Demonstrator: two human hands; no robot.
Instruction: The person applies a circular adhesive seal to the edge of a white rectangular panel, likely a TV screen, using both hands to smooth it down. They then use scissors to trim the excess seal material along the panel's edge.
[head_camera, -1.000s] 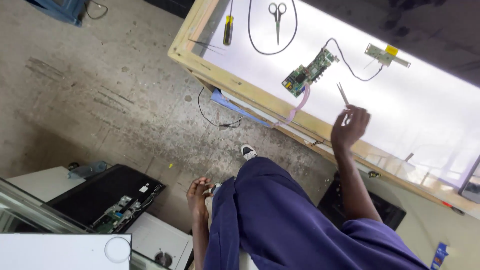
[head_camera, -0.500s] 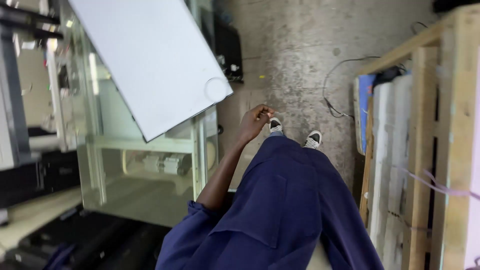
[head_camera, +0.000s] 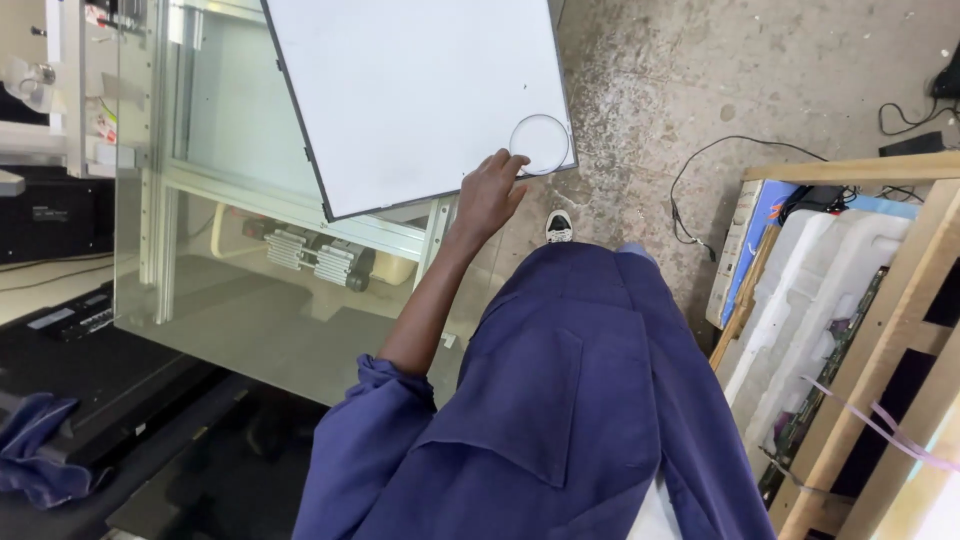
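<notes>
Left hand (head_camera: 490, 195) reaches to the near corner of a white panel (head_camera: 420, 90), fingers loosely curled, fingertips at a thin clear ring (head_camera: 540, 144) lying on that corner; cannot tell if it grips anything. Panel is flat, dark-edged, lying tilted on top of a metal frame stand (head_camera: 300, 215) with glass sides, its near corner hanging past the stand's edge. Right hand out of view. Person wears a blue work suit (head_camera: 560, 400); one shoe (head_camera: 559, 227) shows on the floor. Floor (head_camera: 720, 90) is rough grey concrete, speckled, with a black cable (head_camera: 700, 175) looping across it. Wooden bench frame (head_camera: 880, 330) at right, white foam packing (head_camera: 820, 300) leaning under its edge. Dark shelf (head_camera: 80, 340) at left with a blue cloth (head_camera: 40, 450).
</notes>
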